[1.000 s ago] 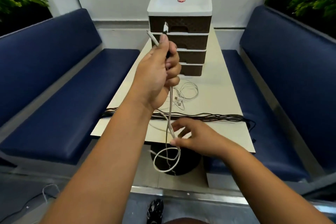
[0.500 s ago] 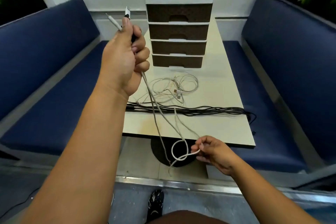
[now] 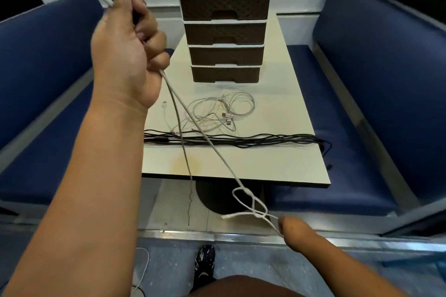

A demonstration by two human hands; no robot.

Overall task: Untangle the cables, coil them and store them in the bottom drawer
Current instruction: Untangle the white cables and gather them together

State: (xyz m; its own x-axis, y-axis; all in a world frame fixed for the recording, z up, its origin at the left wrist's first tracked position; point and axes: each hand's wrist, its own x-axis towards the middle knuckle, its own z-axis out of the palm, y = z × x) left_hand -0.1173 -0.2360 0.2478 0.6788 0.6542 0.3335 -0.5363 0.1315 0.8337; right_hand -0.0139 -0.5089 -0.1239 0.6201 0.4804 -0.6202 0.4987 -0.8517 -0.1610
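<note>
L hand (image 3: 125,55) raised left of the drawer unit (image 3: 224,21), fingers (image 3: 154,41) curled tight round the white cable (image 3: 212,149) and a thinner grey cable (image 3: 179,132); plug ends stick out above the thumb, blurred. White cable runs taut over the tabletop (image 3: 277,164) front edge to a loose knot (image 3: 253,207) in open air below it. R hand (image 3: 293,231) low, fingers hidden; grip can't be told. Black cable bundle (image 3: 241,138) spans the tabletop, its right end overhanging the edge. White tangle (image 3: 222,111) lies near the bottom drawer (image 3: 225,74), which is closed.
</note>
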